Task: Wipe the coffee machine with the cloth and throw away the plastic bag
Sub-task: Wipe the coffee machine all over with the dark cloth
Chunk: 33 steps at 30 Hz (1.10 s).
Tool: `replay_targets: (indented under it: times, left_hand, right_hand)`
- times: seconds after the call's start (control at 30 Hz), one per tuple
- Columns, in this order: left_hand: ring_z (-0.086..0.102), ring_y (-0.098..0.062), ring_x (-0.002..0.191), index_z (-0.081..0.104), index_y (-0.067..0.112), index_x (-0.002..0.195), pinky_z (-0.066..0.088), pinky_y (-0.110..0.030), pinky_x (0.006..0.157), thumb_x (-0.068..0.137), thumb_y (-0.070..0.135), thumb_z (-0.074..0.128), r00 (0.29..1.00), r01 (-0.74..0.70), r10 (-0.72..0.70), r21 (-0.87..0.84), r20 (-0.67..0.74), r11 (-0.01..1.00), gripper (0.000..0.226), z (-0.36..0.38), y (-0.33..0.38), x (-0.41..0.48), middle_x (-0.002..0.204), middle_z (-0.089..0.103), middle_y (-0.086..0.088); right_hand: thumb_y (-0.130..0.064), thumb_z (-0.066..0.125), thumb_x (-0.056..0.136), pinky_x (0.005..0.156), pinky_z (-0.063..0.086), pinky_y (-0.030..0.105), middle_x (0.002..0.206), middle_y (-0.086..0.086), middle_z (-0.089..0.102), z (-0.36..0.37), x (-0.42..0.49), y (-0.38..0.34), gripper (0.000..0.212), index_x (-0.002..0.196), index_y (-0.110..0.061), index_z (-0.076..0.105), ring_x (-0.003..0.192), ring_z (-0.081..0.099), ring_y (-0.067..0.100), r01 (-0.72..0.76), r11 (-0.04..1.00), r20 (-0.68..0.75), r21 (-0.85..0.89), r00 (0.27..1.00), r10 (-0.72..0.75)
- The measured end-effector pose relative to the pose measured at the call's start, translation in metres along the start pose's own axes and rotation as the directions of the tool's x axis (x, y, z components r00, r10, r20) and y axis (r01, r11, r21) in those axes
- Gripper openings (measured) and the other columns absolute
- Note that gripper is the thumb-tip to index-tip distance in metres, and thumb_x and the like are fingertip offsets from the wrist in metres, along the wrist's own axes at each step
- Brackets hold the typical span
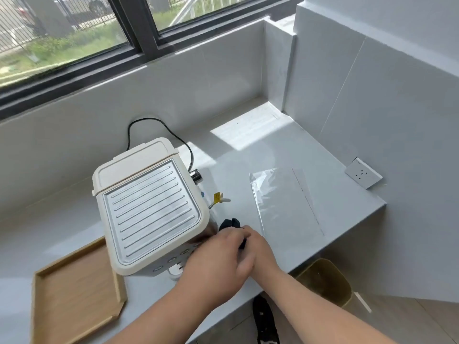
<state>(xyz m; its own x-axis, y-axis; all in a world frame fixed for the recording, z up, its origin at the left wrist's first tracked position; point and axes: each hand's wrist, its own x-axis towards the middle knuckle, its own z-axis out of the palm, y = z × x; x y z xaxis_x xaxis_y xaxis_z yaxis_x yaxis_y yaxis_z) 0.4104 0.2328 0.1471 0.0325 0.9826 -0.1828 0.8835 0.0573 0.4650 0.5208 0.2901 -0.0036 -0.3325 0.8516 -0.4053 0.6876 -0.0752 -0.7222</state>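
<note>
The cream coffee machine (151, 207) with a ribbed metal top stands on the grey counter. My left hand (216, 264) and my right hand (263, 249) meet at its front right corner, the left lying over the right. A black cloth (229, 223) sticks out beyond the fingers against the machine's side, and both hands are closed on it. My right hand's fingers are mostly hidden under the left. The clear plastic bag (280, 202) lies flat on the counter to the right of the machine, apart from both hands.
A wooden tray (74, 294) sits at the counter's front left. An olive waste bin (325, 279) stands on the floor below the counter's right edge, near my shoe (264, 319). A black power cord (149, 120) loops behind the machine. A wall socket (363, 172) is on the right wall.
</note>
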Motion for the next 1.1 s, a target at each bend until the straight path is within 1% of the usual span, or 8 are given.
replay_targets:
  times: [0.1,0.23,0.33,0.5,0.6,0.77,0.93,1.1]
  left_hand:
    - [0.060,-0.001,0.094,0.056,0.044,0.124,0.044,-0.023,0.069,0.098,0.055,0.042,0.985,-0.037,0.047,0.063,-0.165,0.997,0.032,-0.014,0.017,0.009,0.120,0.061,0.025]
    - [0.062,-0.009,0.077,0.065,0.031,0.108,0.048,-0.028,0.054,0.096,0.041,0.061,0.951,-0.186,0.216,0.150,-0.222,0.971,0.016,-0.023,0.021,0.005,0.103,0.065,0.017]
    - [0.059,-0.011,0.081,0.066,0.026,0.103,0.050,-0.026,0.059,0.095,0.032,0.065,0.891,-0.214,0.257,0.152,-0.375,0.965,0.011,-0.027,0.016,0.008,0.100,0.065,0.012]
    - [0.056,-0.024,0.078,0.070,0.018,0.093,0.048,-0.036,0.070,0.097,0.027,0.063,0.824,-0.211,0.364,0.360,-0.434,0.909,0.012,-0.027,0.014,0.015,0.090,0.063,0.002]
    - [0.056,-0.026,0.085,0.070,0.023,0.097,0.048,-0.043,0.076,0.092,0.033,0.067,0.865,-0.054,0.214,0.341,-0.453,0.939,0.012,-0.037,0.008,0.023,0.098,0.064,0.005]
    - [0.055,-0.020,0.113,0.072,0.029,0.111,0.037,-0.034,0.103,0.089,0.050,0.061,0.873,0.162,-0.065,0.163,-0.483,0.973,0.033,-0.075,-0.023,0.043,0.123,0.065,0.011]
    - [0.027,-0.018,0.151,0.053,0.039,0.140,0.011,-0.052,0.128,0.082,0.076,0.049,0.880,0.319,-0.244,0.125,-0.407,0.940,0.069,-0.103,-0.063,0.050,0.162,0.040,0.008]
    - [0.009,-0.019,0.160,0.038,0.047,0.150,0.000,-0.057,0.128,0.079,0.087,0.037,0.839,0.443,-0.389,0.064,-0.381,0.894,0.081,-0.106,-0.081,0.055,0.172,0.023,0.009]
  right_hand:
    - [-0.045,0.046,0.085,0.068,0.051,0.023,0.084,-0.013,0.065,-0.010,0.003,0.000,0.021,0.097,-0.034,0.058,0.078,0.065,0.004,0.036,0.998,0.006,0.059,0.999,-0.036]
    - [-0.034,0.053,0.083,0.088,0.058,0.053,0.108,0.011,0.071,-0.026,0.011,-0.007,0.042,0.120,-0.015,0.058,0.100,0.070,0.032,-0.080,0.939,-0.004,0.336,0.996,0.086]
    - [-0.054,0.043,0.061,0.077,0.057,0.045,0.096,0.005,0.071,-0.037,0.022,-0.019,0.060,0.109,-0.019,0.054,0.089,0.069,0.026,-0.115,0.915,-0.003,0.386,0.992,0.126]
    - [-0.062,0.041,0.052,0.074,0.055,0.043,0.081,-0.002,0.067,-0.039,0.041,-0.025,0.052,0.088,-0.025,0.050,0.075,0.062,0.020,-0.173,0.893,0.080,0.414,0.985,0.154]
    - [-0.040,0.060,0.077,0.062,0.049,0.030,0.085,-0.005,0.070,-0.037,0.051,-0.024,0.022,0.097,-0.029,0.056,0.077,0.066,0.013,-0.151,0.942,0.119,0.299,0.986,0.120]
    - [-0.020,0.066,0.086,0.069,0.051,0.025,0.091,-0.005,0.073,-0.039,0.071,-0.020,0.020,0.105,-0.026,0.068,0.089,0.068,0.018,-0.138,0.952,0.171,0.273,0.981,0.093]
    - [-0.015,0.071,0.088,0.084,0.062,0.048,0.104,0.007,0.073,-0.041,0.089,-0.018,0.028,0.114,-0.021,0.061,0.096,0.073,0.029,-0.213,0.897,0.236,0.387,0.963,0.127]
    - [-0.010,0.069,0.090,0.085,0.061,0.056,0.095,0.008,0.074,-0.039,0.111,-0.024,0.017,0.105,-0.017,0.071,0.086,0.071,0.028,-0.219,0.866,0.238,0.450,0.964,0.120]
